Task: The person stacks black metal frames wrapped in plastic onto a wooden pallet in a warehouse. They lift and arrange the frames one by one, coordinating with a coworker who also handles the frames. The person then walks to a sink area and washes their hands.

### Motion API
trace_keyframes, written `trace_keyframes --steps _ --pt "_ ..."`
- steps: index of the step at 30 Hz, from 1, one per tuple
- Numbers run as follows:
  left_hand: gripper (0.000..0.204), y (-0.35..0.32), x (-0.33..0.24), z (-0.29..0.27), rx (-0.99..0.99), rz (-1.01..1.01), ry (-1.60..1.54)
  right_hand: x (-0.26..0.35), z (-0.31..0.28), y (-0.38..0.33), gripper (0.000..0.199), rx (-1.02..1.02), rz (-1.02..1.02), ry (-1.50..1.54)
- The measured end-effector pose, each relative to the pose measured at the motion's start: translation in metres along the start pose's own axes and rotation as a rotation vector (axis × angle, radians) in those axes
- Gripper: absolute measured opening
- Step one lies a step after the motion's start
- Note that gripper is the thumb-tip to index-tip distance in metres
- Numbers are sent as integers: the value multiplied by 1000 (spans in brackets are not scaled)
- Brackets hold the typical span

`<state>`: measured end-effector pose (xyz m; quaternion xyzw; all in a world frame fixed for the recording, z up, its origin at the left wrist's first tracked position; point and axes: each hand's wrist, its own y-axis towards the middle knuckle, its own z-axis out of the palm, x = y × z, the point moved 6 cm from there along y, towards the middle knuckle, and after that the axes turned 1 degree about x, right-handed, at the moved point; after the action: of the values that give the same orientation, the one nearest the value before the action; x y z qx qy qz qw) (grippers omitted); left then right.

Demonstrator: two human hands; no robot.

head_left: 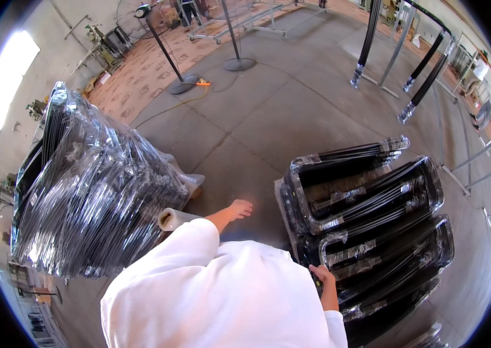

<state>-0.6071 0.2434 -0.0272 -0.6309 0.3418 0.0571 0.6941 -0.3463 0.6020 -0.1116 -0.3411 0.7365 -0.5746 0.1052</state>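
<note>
My left hand (241, 209) is held out over the grey floor, fingers loosely stretched, with nothing in it. Close by its forearm lies a roll of clear stretch film (171, 220), partly covered by my white sleeve. At the left end of a stack of black rounded frames (367, 243), my right hand (323, 273) is closed near the frame edge. A small dark thing shows under its fingers, too hidden to name. Clear wrap bands the bars of these frames in several places.
On the left stands a big bundle of black frames wrapped in clear film (94, 191). Two fan stands (183, 84) and a yellow cord with an orange socket (203, 83) are on the floor ahead. Metal racks (396, 52) with wrapped black tubes stand far right; people are beyond.
</note>
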Motion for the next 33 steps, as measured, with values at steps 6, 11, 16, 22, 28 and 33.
trace_keyframes --steps 6,11,16,22,28,33 --pt "27 -5 -20 -53 -37 115 -146 -9 -10 5 65 -17 -50 142" --pt "32 -42 -72 -89 83 348 -256 76 -56 -10 54 -128 -297 64" --pt "25 -45 -52 -116 114 405 -460 198 -72 -49 62 -331 -549 145" --pt "28 -22 -2 -125 -1 195 -431 267 -44 -78 51 -260 -652 240" --pt "14 8 79 -150 89 125 -514 296 -9 -87 47 -231 -693 120" --pt "22 4 95 -157 -127 -55 -389 299 17 -73 40 -296 -774 193"
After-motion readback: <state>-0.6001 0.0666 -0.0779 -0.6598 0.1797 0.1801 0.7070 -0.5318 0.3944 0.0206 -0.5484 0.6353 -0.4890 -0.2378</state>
